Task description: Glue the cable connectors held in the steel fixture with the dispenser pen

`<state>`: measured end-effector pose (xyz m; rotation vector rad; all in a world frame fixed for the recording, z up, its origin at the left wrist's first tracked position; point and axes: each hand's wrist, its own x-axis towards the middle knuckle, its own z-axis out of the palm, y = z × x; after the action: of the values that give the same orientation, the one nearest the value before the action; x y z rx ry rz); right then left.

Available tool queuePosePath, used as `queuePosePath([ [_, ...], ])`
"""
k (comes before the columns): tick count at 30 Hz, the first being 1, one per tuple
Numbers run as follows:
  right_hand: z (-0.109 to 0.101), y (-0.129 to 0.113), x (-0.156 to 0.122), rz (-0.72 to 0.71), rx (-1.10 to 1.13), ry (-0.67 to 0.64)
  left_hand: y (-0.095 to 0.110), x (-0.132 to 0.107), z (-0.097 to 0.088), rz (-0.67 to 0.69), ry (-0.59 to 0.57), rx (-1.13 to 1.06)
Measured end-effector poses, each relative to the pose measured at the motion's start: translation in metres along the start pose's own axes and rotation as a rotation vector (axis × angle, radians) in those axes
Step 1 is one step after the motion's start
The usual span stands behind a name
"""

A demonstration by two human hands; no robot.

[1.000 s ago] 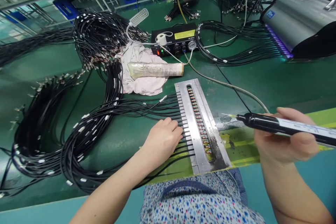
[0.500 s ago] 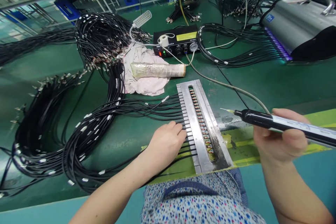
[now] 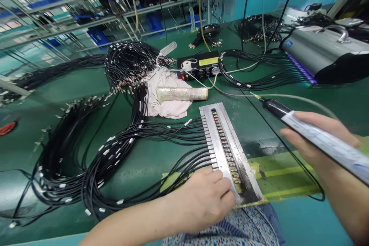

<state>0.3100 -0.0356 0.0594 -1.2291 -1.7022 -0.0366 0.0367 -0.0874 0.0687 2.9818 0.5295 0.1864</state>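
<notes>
A long metal fixture (image 3: 215, 138) with a slot lies at the bench's front edge. Black cables (image 3: 184, 136) enter its left side, and a row of small wired cable ends (image 3: 224, 138) shows in the slot. My left hand (image 3: 211, 196) rests over the fixture's near left corner, fingers curled; what lies under them is hidden. In my right hand (image 3: 314, 138) is a dispensing syringe (image 3: 291, 115) with a dark front end and a pale label, fingers wrapped round it. Its thin needle tip points up and left, right of the fixture and apart from it.
Coiled cable bundles (image 3: 115, 161) cover the left of the bench. Behind the fixture are a cloth (image 3: 170, 111), a wrapped roll (image 3: 184, 94) and a black dispenser box (image 3: 198, 71). A silver lamp unit (image 3: 323, 54) glowing purple stands right, with cables running to it.
My left hand has slid nearer along the fixture, from its cable side to its near corner. The syringe has tipped more steeply, its needle raised away from the bench. The view has shifted.
</notes>
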Motion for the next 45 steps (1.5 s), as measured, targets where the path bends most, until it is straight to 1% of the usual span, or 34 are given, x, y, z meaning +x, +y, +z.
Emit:
queuePosePath([
  [2,0.004,0.015,0.022,-0.244,-0.016,-0.178,-0.019,-0.001,-0.005,-0.029,0.028,0.071],
  [3,0.008,0.023,0.033,-0.303,0.007,-0.277,-0.033,0.000,-0.009,-0.079,0.042,0.119],
  [4,0.014,0.032,0.044,-0.303,0.048,-0.362,-0.050,0.001,-0.013,-0.154,0.055,0.175],
  [5,0.021,0.039,0.053,-0.236,0.114,-0.419,-0.070,0.004,-0.018,-0.247,0.051,0.234],
  [6,0.029,0.046,0.061,-0.129,0.200,-0.442,-0.092,0.008,-0.021,-0.357,0.037,0.292],
  [8,0.045,0.055,0.072,0.106,0.367,-0.403,-0.137,0.019,-0.026,-0.572,0.023,0.381],
  [9,0.053,0.058,0.074,0.200,0.434,-0.361,-0.158,0.026,-0.025,-0.621,0.037,0.404],
  [11,0.068,0.060,0.075,0.308,0.530,-0.286,-0.193,0.040,-0.021,-0.681,0.056,0.421],
  [12,0.075,0.061,0.074,0.347,0.584,-0.259,-0.206,0.046,-0.018,-0.697,0.059,0.418],
  [14,0.088,0.062,0.072,0.466,0.730,-0.178,-0.222,0.057,-0.013,-0.714,0.052,0.400],
  [15,0.094,0.063,0.071,0.526,0.802,-0.135,-0.226,0.061,-0.012,-0.714,0.049,0.389],
  [17,0.101,0.066,0.071,0.624,0.915,-0.067,-0.227,0.066,-0.013,-0.701,0.056,0.373],
  [19,0.104,0.066,0.074,0.684,0.985,-0.047,-0.222,0.067,-0.016,-0.684,0.077,0.366],
  [25,0.101,0.054,0.084,0.821,1.142,-0.075,-0.208,0.073,-0.020,-0.643,0.101,0.336],
  [28,0.108,0.046,0.086,0.897,1.166,-0.104,-0.207,0.080,-0.021,-0.584,0.141,0.325],
  [32,0.131,0.038,0.082,0.962,1.147,-0.178,-0.214,0.090,-0.030,-0.489,0.217,0.368],
  [34,0.138,0.033,0.079,0.970,1.118,-0.256,-0.218,0.094,-0.035,-0.439,0.224,0.394],
  [36,0.135,0.025,0.077,0.969,1.080,-0.396,-0.223,0.098,-0.038,-0.406,0.217,0.392],
  [37,0.127,0.020,0.077,0.976,1.071,-0.479,-0.225,0.100,-0.039,-0.400,0.213,0.385],
  [38,0.116,0.013,0.078,0.960,1.038,-0.584,-0.227,0.103,-0.041,-0.400,0.213,0.380],
  [40,0.086,0.001,0.082,0.865,0.897,-0.738,-0.232,0.109,-0.044,-0.395,0.210,0.388],
  [41,0.070,-0.003,0.085,0.658,0.647,-0.816,-0.235,0.112,-0.046,-0.381,0.201,0.398],
  [43,0.045,-0.001,0.095,0.258,0.141,-0.565,-0.243,0.121,-0.050,-0.325,0.177,0.414],
  [44,0.039,0.005,0.100,0.111,-0.078,-0.478,-0.248,0.125,-0.051,-0.287,0.165,0.412],
  [45,0.037,0.015,0.104,0.011,-0.282,-0.430,-0.254,0.130,-0.052,-0.251,0.160,0.404],
])
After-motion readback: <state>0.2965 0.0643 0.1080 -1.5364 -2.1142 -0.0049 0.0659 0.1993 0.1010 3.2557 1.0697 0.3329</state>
